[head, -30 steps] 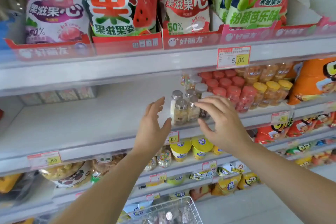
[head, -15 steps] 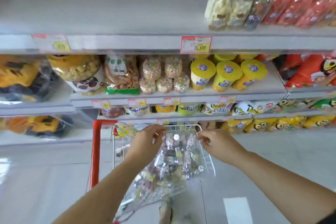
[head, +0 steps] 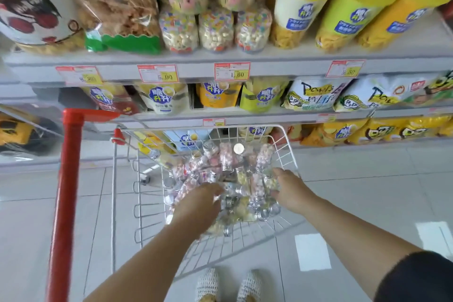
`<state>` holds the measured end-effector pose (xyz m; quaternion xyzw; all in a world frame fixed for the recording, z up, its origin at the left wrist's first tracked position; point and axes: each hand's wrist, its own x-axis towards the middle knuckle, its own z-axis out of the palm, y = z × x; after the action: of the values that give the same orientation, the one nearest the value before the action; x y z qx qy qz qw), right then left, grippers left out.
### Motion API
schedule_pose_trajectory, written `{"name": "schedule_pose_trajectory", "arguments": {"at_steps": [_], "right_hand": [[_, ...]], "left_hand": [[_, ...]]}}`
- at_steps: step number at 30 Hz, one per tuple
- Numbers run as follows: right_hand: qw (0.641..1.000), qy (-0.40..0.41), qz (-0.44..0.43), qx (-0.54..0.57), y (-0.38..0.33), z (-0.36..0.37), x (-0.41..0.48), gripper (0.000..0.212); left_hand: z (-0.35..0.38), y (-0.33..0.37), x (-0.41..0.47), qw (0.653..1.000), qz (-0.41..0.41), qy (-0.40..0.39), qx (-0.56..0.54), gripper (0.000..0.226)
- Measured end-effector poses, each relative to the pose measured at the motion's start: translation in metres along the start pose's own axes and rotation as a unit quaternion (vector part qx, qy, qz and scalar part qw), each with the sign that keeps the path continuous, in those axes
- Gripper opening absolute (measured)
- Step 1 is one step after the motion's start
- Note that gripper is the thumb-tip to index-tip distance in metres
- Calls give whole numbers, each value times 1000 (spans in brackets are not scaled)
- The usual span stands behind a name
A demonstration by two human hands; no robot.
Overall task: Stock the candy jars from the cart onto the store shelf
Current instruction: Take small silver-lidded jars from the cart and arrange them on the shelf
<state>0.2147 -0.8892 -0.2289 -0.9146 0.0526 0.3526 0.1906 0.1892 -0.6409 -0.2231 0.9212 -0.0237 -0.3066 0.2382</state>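
Bright, even store light; my left hand smears with motion blur, shelf edges bow from wide-angle distortion, floor washed pale.

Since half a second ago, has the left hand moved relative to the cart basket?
Yes. The left hand has gone from the basket's far rim down into the pile of candy jars.

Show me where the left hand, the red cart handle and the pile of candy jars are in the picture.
left hand [head: 196,208]: head view, on the back of the hand.
red cart handle [head: 67,179]: head view, on the upright red bar.
pile of candy jars [head: 226,157]: head view, on one pink-filled jar.
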Motion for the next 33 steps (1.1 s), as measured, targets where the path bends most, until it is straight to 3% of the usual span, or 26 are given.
{"name": "schedule_pose_trajectory", "arguments": {"at_steps": [3,6,9,14,17,19,23,27,33], "right_hand": [[1000,25,6,11,9,21,26,67],[999,12,-25,46,18,44,49,82],[996,79,-28,23,22,58,63,72],[993,112,-35,-7,20,56,63,52],[992,113,-50,22,20,44,51,48],[988,122,-71,57,15,28,33,39],[973,138,-109,147,-5,-25,-19,26],[949,137,-118,259,-28,-93,-81,24],[904,140,-135,382,-62,-188,-164,24]], "left_hand": [[16,20,46,994,57,-14,93,51],[26,42,81,954,134,-30,265,74],[43,49,113,930,156,-36,332,83],[47,52,122,909,161,-44,382,83],[32,51,110,910,155,-32,382,60],[16,50,93,931,137,-55,333,55],[-31,59,48,996,71,-22,53,27],[-99,88,-9,993,58,45,-89,35],[-208,156,-86,984,83,77,-139,44]]}}
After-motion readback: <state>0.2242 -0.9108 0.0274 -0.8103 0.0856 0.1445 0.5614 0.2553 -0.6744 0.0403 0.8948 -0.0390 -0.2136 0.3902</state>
